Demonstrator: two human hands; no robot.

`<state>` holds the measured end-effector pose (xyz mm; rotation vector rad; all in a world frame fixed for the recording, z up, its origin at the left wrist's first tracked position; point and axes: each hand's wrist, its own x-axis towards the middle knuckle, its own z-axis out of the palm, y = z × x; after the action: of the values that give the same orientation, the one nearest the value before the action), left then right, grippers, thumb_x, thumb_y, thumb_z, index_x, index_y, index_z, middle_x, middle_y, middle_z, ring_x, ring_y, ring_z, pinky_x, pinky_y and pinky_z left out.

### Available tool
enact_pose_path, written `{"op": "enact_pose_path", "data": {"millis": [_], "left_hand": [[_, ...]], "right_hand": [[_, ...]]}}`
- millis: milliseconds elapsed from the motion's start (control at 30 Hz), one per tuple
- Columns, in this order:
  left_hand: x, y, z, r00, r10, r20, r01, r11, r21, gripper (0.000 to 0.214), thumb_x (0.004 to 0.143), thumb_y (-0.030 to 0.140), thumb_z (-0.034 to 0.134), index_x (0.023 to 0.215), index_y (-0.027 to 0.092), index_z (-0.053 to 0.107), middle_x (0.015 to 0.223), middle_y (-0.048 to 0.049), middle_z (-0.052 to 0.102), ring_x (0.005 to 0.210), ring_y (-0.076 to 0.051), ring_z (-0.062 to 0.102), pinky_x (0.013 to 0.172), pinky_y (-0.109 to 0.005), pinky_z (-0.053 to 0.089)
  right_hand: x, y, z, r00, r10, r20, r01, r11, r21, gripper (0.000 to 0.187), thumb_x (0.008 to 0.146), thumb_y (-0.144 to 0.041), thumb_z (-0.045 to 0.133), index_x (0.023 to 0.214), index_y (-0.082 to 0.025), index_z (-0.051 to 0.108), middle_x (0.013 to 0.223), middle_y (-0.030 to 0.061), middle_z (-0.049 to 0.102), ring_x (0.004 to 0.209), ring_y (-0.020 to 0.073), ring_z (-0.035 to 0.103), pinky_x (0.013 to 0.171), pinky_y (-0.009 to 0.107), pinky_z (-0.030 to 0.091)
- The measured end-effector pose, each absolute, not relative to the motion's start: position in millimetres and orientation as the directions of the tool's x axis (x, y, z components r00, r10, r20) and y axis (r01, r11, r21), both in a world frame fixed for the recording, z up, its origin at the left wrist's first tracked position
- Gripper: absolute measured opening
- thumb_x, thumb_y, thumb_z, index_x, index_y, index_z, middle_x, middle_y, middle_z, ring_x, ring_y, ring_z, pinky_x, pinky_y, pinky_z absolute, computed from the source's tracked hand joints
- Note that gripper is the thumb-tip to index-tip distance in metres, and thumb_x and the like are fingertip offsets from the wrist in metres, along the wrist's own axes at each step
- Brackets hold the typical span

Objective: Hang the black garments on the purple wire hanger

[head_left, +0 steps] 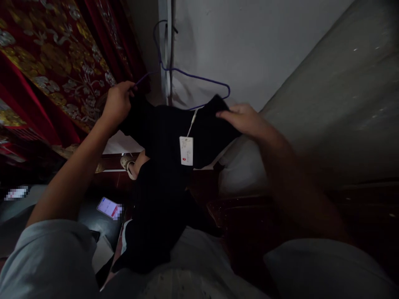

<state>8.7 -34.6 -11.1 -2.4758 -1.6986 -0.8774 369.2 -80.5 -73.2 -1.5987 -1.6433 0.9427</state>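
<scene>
A black garment (168, 137) hangs in front of me, its lower part draping down to my lap. My left hand (118, 104) is closed at its left shoulder, by the arm of a purple hanger (199, 76). With thumb and fingers, my right hand (241, 118) pinches the opposite shoulder, which lies below the hanger's right end. The hanger's hook is up at a metal upright (169, 50). From the garment's neckline a white paper tag (186, 150) dangles on a cord. Whether the left shoulder is on the hanger arm is too dark to tell.
Red curtains (59, 54) with gold and silver patterns hang at the left. A large plastic-wrapped object (336, 108) leans against the white wall (237, 37) at the right. A lit phone (109, 207) rests on a dark seat. A foot in a beige clog (128, 166) shows below.
</scene>
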Motion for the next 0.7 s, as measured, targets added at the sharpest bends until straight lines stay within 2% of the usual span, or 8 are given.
{"op": "enact_pose_path", "data": {"millis": [100,167,267,367,433,500,600,700], "left_hand": [[13.7,-35.7,-11.0,0.258,0.883,0.392,0.884,-0.379,0.274,0.043,0.097,0.036,0.038,0.125,0.017,0.064,0.103,-0.0002,0.074,0.106,-0.014,0.056,0.099,-0.03,0.04],[18.5,-35.7,-13.4,0.28,0.879,0.385,0.877,-0.398,0.27,0.044,0.097,0.038,0.036,0.123,0.016,0.065,0.099,-0.0007,0.074,0.103,-0.014,0.056,0.095,-0.031,0.041],[17.3,-35.9,-13.9,0.294,0.86,0.416,0.869,-0.422,0.258,0.038,0.096,0.027,0.038,0.12,0.015,0.065,0.104,-0.0015,0.072,0.097,-0.013,0.056,0.093,-0.03,0.041],[7.2,-36.2,-6.7,0.28,0.853,0.44,0.874,-0.416,0.252,0.033,0.095,0.018,0.041,0.117,0.016,0.066,0.107,-0.0024,0.071,0.094,-0.014,0.056,0.093,-0.029,0.041],[1.3,-36.1,-1.2,0.278,0.852,0.443,0.88,-0.411,0.237,0.033,0.096,0.016,0.041,0.116,0.017,0.066,0.107,-0.0022,0.071,0.094,-0.014,0.056,0.093,-0.028,0.041],[-0.3,-35.8,1.0,0.281,0.853,0.439,0.884,-0.408,0.227,0.034,0.095,0.014,0.041,0.117,0.018,0.066,0.106,-0.0014,0.071,0.094,-0.014,0.056,0.093,-0.027,0.041],[6.4,-35.9,-3.3,0.28,0.871,0.404,0.883,-0.399,0.249,0.035,0.093,0.011,0.042,0.117,0.018,0.067,0.102,-0.0006,0.071,0.091,-0.013,0.056,0.091,-0.026,0.041],[18.0,-38.0,-10.2,0.278,0.885,0.373,0.881,-0.39,0.269,0.038,0.091,0.008,0.042,0.118,0.017,0.068,0.101,-0.001,0.072,0.091,-0.013,0.058,0.087,-0.024,0.042]], "right_hand": [[382.6,-101.4,-59.9,-0.503,0.706,-0.499,0.623,-0.105,-0.775,0.029,0.073,-0.036,0.077,0.059,-0.018,0.059,0.057,0.001,0.054,0.052,0.0123,0.047,0.051,0.026,0.036],[378.7,-111.5,-50.7,-0.692,0.517,-0.505,0.579,-0.02,-0.815,0.034,0.059,-0.039,0.085,0.056,-0.018,0.058,0.056,0.0004,0.054,0.051,0.012,0.048,0.049,0.025,0.037],[363.6,-112.4,-45.3,-0.621,0.765,-0.173,0.325,0.051,-0.944,0.041,0.06,-0.047,0.08,0.052,-0.021,0.051,0.049,-0.0025,0.045,0.044,0.0094,0.041,0.043,0.024,0.031],[351.8,-98.4,-56.9,-0.191,0.972,0.141,0.023,0.148,-0.989,0.04,0.077,-0.051,0.066,0.057,-0.022,0.047,0.05,-0.0036,0.038,0.044,0.0089,0.036,0.044,0.024,0.032],[348.5,-89.6,-73.8,-0.082,0.992,0.096,-0.034,0.094,-0.995,0.036,0.082,-0.048,0.063,0.062,-0.022,0.05,0.055,-0.002,0.046,0.051,0.0109,0.045,0.05,0.024,0.04],[346.7,-87.5,-93.7,-0.248,0.965,-0.083,0.123,-0.053,-0.991,0.032,0.078,-0.045,0.069,0.064,-0.021,0.054,0.058,-0.0016,0.053,0.053,0.0114,0.048,0.051,0.024,0.041],[339.8,-99.5,-113.6,-0.631,0.664,-0.401,0.508,-0.037,-0.86,0.028,0.07,-0.037,0.077,0.061,-0.017,0.059,0.057,-0.0029,0.056,0.052,0.0093,0.047,0.05,0.022,0.038],[326.6,-120.7,-108.9,-0.81,0.346,-0.473,0.54,0.127,-0.832,0.027,0.071,-0.039,0.078,0.069,-0.014,0.069,0.062,-0.0022,0.062,0.057,0.0093,0.052,0.055,0.021,0.042]]}}
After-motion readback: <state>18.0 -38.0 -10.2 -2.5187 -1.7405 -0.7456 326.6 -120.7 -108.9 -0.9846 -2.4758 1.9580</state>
